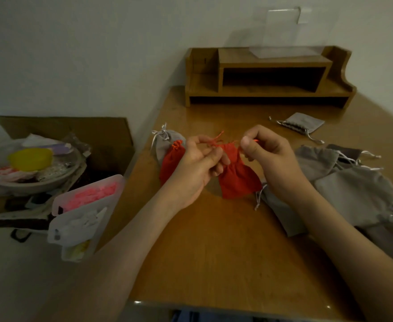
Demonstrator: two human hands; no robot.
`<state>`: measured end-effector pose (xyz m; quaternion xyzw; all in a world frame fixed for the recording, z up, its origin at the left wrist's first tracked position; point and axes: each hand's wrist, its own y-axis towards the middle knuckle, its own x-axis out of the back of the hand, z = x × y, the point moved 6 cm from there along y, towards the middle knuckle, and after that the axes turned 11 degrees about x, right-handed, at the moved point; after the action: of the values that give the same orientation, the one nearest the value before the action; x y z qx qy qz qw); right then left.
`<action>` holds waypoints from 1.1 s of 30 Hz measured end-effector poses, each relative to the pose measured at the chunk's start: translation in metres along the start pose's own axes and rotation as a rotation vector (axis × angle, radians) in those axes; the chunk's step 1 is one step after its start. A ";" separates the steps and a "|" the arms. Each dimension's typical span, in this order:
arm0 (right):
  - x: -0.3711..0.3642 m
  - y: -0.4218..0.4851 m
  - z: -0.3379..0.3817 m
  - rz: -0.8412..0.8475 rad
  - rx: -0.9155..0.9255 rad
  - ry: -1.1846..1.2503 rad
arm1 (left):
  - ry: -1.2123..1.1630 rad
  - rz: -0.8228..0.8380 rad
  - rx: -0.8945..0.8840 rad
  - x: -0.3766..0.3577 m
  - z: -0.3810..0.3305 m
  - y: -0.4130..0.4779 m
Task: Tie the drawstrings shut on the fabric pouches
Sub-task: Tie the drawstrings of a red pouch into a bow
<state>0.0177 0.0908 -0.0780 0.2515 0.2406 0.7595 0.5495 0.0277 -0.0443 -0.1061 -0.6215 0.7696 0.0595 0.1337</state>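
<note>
A red fabric pouch (237, 177) hangs between my hands over the middle of the wooden table (214, 252). My left hand (195, 168) pinches one orange drawstring end (214, 141) at the pouch's gathered mouth. My right hand (267, 154) pinches the other string end, pulled to the right. Behind my left hand lies a second red pouch (171, 162), its mouth cinched, partly on a grey pouch (165, 141) with white strings. Several grey pouches (353, 189) lie heaped on the right, and one more grey pouch (303, 123) lies farther back.
A wooden desk organiser (267, 75) stands against the wall at the back of the table. Left of the table, a cardboard box (112, 140) holds a bowl (28, 182) with a yellow lid, and plastic packets (86, 214) of pink items lean beside it.
</note>
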 end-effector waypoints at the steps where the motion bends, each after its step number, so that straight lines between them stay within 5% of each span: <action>1: -0.002 0.000 -0.001 0.025 0.013 0.002 | -0.017 -0.003 0.026 0.000 0.001 0.000; 14: -0.009 -0.001 -0.008 0.119 -0.017 -0.104 | 0.161 0.363 0.169 -0.024 0.008 -0.012; 18: -0.013 -0.003 -0.010 0.056 -0.117 0.009 | 0.344 0.236 0.099 -0.022 0.011 -0.008; 25: -0.019 -0.009 -0.020 0.160 -0.314 0.273 | 0.214 0.133 0.053 -0.014 0.004 -0.004; 33: -0.009 -0.006 -0.025 0.130 -0.341 -0.005 | 0.171 -0.109 0.018 0.007 0.002 0.003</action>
<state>0.0085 0.0816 -0.1021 0.1714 0.0903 0.8226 0.5346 0.0234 -0.0499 -0.1098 -0.6642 0.7436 -0.0081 0.0760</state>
